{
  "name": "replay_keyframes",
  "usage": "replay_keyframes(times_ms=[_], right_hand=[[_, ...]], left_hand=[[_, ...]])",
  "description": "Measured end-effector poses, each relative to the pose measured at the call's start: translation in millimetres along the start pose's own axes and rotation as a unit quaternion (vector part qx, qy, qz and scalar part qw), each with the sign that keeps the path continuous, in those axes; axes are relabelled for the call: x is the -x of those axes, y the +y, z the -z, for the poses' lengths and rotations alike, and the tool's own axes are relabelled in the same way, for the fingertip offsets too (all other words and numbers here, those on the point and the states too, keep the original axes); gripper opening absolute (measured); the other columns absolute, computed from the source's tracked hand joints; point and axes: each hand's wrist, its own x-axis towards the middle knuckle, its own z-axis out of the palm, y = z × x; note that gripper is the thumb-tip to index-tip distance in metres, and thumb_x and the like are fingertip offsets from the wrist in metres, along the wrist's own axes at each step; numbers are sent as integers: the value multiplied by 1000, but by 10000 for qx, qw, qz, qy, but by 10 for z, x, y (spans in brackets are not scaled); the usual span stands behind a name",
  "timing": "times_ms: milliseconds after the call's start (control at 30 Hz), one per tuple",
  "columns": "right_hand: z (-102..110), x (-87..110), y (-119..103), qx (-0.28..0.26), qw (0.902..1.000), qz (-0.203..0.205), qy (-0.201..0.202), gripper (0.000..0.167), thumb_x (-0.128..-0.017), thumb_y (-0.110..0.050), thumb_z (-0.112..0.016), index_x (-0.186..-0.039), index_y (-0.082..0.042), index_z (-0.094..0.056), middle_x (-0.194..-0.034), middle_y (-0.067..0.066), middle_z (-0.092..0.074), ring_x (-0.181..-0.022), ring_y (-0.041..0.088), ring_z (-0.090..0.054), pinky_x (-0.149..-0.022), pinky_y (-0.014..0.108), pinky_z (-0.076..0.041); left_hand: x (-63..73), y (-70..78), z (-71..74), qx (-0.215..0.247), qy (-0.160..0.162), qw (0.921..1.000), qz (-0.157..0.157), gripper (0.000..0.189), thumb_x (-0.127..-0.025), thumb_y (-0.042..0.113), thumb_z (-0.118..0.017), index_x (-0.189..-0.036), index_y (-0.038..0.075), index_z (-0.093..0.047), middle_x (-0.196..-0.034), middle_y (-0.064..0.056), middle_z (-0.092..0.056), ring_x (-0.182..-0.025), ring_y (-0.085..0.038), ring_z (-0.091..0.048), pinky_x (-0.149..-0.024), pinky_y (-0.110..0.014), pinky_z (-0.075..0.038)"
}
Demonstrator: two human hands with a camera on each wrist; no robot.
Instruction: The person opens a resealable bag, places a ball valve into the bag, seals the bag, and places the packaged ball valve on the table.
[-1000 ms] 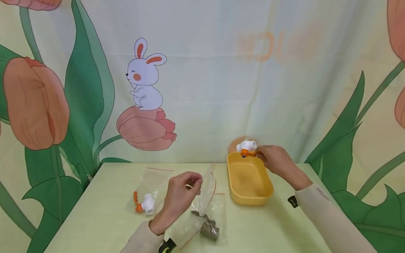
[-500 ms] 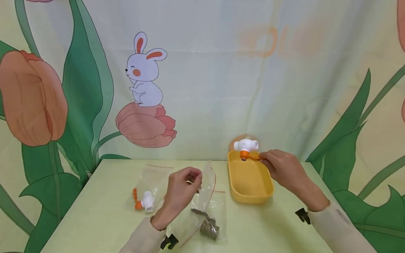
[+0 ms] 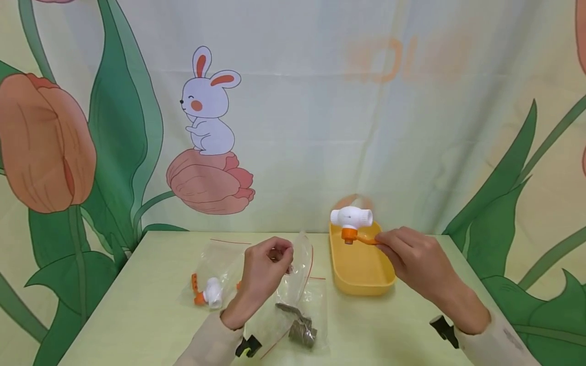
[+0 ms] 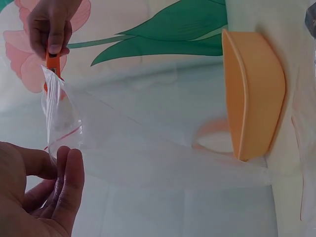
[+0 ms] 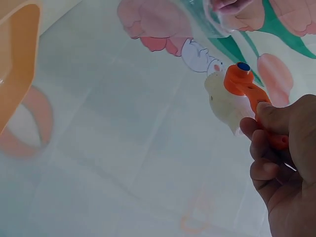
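Note:
My right hand (image 3: 418,259) pinches the orange lever of a white plastic ball valve (image 3: 351,217) and holds it in the air over the far end of the yellow tub (image 3: 363,290). In the right wrist view, thumb and fingers close on the lever (image 5: 252,91), with the white body behind it. My left hand (image 3: 267,277) pinches a clear zip bag (image 3: 298,264) near its red-lined mouth; the bag hangs upright and looks empty in the left wrist view. Below it, a grey ball valve (image 3: 302,333) lies in another clear bag on the table.
At the left of the table lies a flat clear bag (image 3: 229,254) with a second white and orange valve (image 3: 213,292). A small orange piece (image 3: 238,285) peeks out beside my left hand. A printed curtain (image 3: 293,127) hangs right behind the table.
My right hand has drawn back toward me and lower, bringing the valve nearer and turning its body level. My left hand keeps its hold on the bag, almost unmoved.

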Motion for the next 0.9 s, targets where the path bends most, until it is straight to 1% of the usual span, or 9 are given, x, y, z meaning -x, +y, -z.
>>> replay_keyframes(times_ms=[133,233,367,533,700,900], right_hand=[[67,-23,-109,-23,9999,122,59,46,-104,-38,-43,-91,-5,-72,-79,3,-70,-69,18,-66,-60,33,-58],[103,-36,-198,-104,9996,235,72,44,-104,-36,-44,-91,-5,-72,-80,2,-70,-68,16,-66,-59,30,-57],[111,-39,-297,-247,9992,314,-52,44,-104,-35,-43,-92,-5,-73,-81,1,-71,-66,14,-64,-58,26,-57],[57,-29,-366,-397,9982,438,-131,42,-104,-33,-43,-93,-6,-72,-83,0,-72,-68,14,-64,-61,25,-57],[-21,-16,-419,-526,9968,526,-276,39,-104,-33,-44,-94,-8,-72,-85,-2,-72,-70,13,-64,-62,23,-57],[-111,-22,-441,-506,9962,602,-382,39,-105,-32,-42,-94,-9,-72,-85,-3,-71,-70,10,-62,-61,21,-55]], left_hand=[[-17,19,-10,52,6,10000,53,7,-87,0,-68,-86,7,-71,-66,-5,-66,-48,-7,-60,-48,-24,-54],[-29,30,-23,112,15,9999,107,7,-87,2,-68,-85,7,-71,-66,-5,-66,-48,-9,-61,-48,-25,-54],[-41,31,-43,207,38,9997,139,4,-88,3,-68,-86,4,-71,-67,-6,-66,-49,-11,-62,-49,-26,-55],[-45,45,-66,294,36,9994,157,5,-87,4,-69,-88,0,-71,-69,-8,-66,-51,-11,-63,-51,-26,-56],[-44,90,-75,360,41,9991,198,4,-88,3,-69,-89,0,-71,-70,-8,-67,-52,-11,-63,-52,-26,-57],[-28,149,-60,444,25,9989,163,4,-88,3,-68,-89,0,-71,-71,-9,-67,-52,-13,-63,-53,-26,-57]])
